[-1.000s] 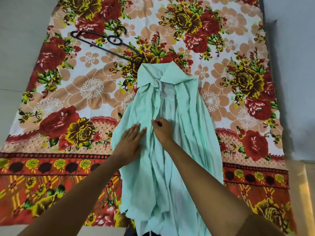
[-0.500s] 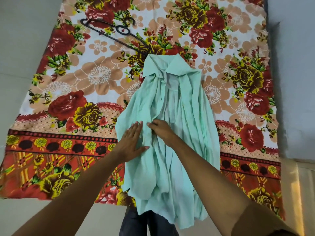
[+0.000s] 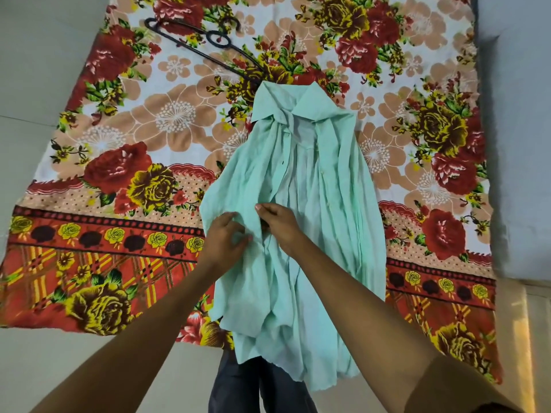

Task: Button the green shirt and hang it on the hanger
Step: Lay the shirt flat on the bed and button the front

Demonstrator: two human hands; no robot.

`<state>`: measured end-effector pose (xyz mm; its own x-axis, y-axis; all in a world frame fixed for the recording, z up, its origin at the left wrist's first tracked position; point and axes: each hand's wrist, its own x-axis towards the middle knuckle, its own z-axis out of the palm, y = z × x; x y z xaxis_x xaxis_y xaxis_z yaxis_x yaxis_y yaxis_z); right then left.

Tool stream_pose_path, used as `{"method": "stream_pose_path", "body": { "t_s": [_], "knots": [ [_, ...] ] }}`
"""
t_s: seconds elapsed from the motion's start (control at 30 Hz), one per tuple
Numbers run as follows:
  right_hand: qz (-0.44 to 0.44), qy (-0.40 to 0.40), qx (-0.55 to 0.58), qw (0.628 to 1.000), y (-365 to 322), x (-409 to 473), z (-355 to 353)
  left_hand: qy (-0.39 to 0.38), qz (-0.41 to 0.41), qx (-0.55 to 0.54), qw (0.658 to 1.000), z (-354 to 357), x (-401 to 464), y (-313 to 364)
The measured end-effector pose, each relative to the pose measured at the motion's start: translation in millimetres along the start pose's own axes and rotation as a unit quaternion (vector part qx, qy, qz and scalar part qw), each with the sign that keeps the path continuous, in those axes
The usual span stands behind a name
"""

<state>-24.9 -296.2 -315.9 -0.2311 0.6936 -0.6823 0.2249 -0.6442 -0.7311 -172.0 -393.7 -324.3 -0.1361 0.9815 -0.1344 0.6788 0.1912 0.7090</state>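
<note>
A pale green shirt (image 3: 316,186) lies face up on a flowered sheet, collar away from me, its front open down the middle and the cloth rumpled. My left hand (image 3: 225,238) pinches the left front edge at mid-chest height. My right hand (image 3: 278,223) grips the same front edge just to the right, fingers curled into the cloth. A black hanger (image 3: 205,44) lies flat beyond the collar, to the upper left, touched by neither hand.
The flowered sheet (image 3: 134,144) covers the floor; bare pale floor (image 3: 35,84) shows to the left and near me. A grey wall or mattress edge (image 3: 518,144) runs along the right. My dark trousers (image 3: 253,389) show below the shirt hem.
My left hand went from lying flat on the shirt to pinching the front edge. My right hand shifted slightly left along that edge. The view pulled back toward me.
</note>
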Motion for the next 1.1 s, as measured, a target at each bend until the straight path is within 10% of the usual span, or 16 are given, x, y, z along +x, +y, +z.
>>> {"method": "stream_pose_path", "body": {
  "t_s": [0.47, 0.6, 0.77, 0.9, 1.1],
  "knots": [
    [0.011, 0.074, 0.197, 0.978, 3.6, -7.2, 0.2, 0.092, -0.330, -0.302, 0.890, -26.8, 28.5, -10.1],
    [0.001, 0.083, 0.208, 0.975, 8.7, -17.0, 7.0, 0.145, -0.294, -0.220, 0.919, -29.2, 18.2, -7.7],
    [0.011, 0.115, 0.063, 0.991, 22.9, -25.0, 30.3, 0.006, -0.285, -0.179, 0.942, -13.5, 1.5, 3.6],
    [0.080, 0.089, 0.003, 0.993, 22.9, -27.6, 30.9, 0.059, -0.376, -0.297, 0.875, -20.1, -1.0, -6.1],
    [0.112, 0.019, 0.268, 0.957, 16.5, -52.3, 12.7, 0.119, -0.370, -0.226, 0.893, -41.9, -16.0, -2.7]
  ]
}}
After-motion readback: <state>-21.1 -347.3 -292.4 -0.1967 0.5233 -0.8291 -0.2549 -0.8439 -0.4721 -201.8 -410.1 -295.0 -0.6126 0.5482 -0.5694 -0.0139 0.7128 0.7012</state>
